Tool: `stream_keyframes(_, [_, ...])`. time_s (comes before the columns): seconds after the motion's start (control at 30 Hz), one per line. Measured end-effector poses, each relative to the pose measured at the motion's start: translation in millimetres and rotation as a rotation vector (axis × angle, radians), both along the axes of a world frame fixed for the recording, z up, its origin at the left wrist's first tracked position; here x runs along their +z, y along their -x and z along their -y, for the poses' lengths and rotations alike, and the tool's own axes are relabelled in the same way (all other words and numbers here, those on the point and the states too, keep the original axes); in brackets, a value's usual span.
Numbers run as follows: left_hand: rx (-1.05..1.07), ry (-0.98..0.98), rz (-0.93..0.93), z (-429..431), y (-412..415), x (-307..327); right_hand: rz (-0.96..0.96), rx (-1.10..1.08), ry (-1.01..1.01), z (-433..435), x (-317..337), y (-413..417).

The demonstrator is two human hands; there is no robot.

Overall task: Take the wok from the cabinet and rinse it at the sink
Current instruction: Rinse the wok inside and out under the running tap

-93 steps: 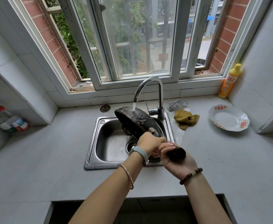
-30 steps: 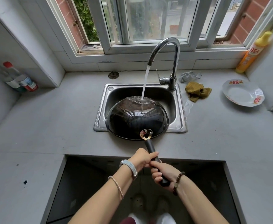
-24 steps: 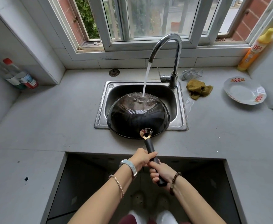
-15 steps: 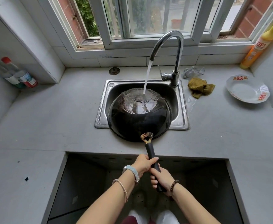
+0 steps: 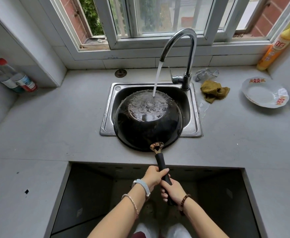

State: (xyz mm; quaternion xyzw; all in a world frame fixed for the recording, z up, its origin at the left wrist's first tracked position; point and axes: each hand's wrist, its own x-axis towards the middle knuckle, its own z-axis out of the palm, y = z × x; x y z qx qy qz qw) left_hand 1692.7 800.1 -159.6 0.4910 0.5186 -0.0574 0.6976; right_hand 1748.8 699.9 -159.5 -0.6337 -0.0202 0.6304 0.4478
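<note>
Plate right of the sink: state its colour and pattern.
The plate is white with red motifs on its rim, best seen in the head view.

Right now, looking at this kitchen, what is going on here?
A person is rinsing a wok. Both hands grip its long handle, the left hand nearer the pan than the right hand. The wok is bottom up over the sink, its near edge past the sink's front rim. Water from the faucet falls on its underside.
</note>
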Motion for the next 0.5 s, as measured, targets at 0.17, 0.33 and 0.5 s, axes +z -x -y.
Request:
stream_keyframes(0.17, [-0.015, 0.000, -0.009, 0.0, 0.0, 0.1, 0.017, 0.021, -0.004, 0.7, 0.6, -0.1])
stream_keyframes(0.33, [-0.035, -0.013, -0.012, 0.4, 1.2, 2.5, 0.021, 0.015, -0.003, 0.8, 3.4, 0.5])
stream_keyframes(0.5, [-0.048, -0.016, -0.013, -1.9, 1.9, 8.8, -0.043, -0.022, -0.010, -0.3, 12.3, 0.5])
